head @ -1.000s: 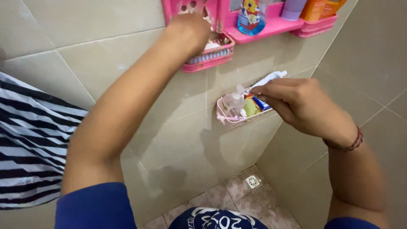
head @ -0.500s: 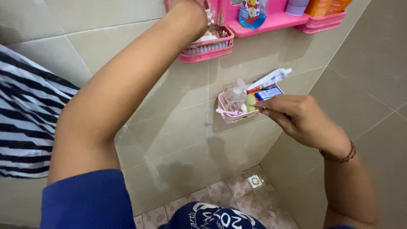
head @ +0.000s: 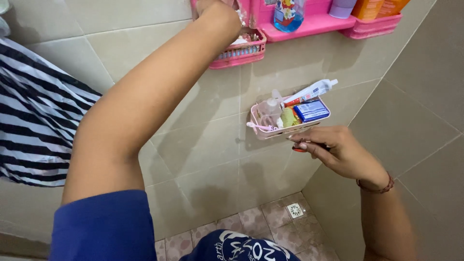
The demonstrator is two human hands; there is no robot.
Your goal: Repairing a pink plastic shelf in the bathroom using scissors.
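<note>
In a beige-tiled bathroom corner, the right hand (head: pixel 338 154) pinches a small red object (head: pixel 299 149) just below a pink wall basket (head: pixel 270 133); the left hand (head: pixel 212 6) reaches the pink shelf (head: pixel 314 24), fingers hidden, grip unclear

A home bathroom: beige wall tiles (head: pixel 193 140) meet in a corner, a floor drain (head: pixel 294 210) sits below the right hand (head: pixel 338 152), and a pink toiletry shelf (head: pixel 309 24) hangs above it.

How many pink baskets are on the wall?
2: one small pink basket up by the left hand, one pale pink basket just above the right hand. More may be hidden.
</note>
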